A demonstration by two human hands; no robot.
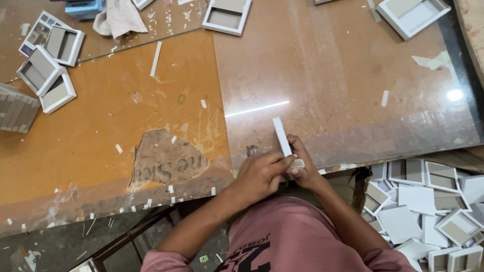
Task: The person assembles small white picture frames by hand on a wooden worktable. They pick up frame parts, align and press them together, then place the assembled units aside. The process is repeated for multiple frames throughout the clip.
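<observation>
White strip (281, 136) pinched by both hands' fingers (287, 160) above brown table (126, 116).

A small box-making workshop was indicated. A large worn worktable (116, 131) was observed, its orange-brown surface scratched, smeared with dried glue and partly covered by a glass sheet (343, 75). A patch of old newspaper (166, 161) was seen stuck to the worn top. White paper offcuts (156, 58) were scattered over the table and the floor below. Shallow white-edged cardboard trays (48, 65) were noted in groups at the table's far edge, and many more were heaped in a pile (428, 211) beside the table at lower right. A crumpled rag (120, 17) was recorded near the far edge.
</observation>
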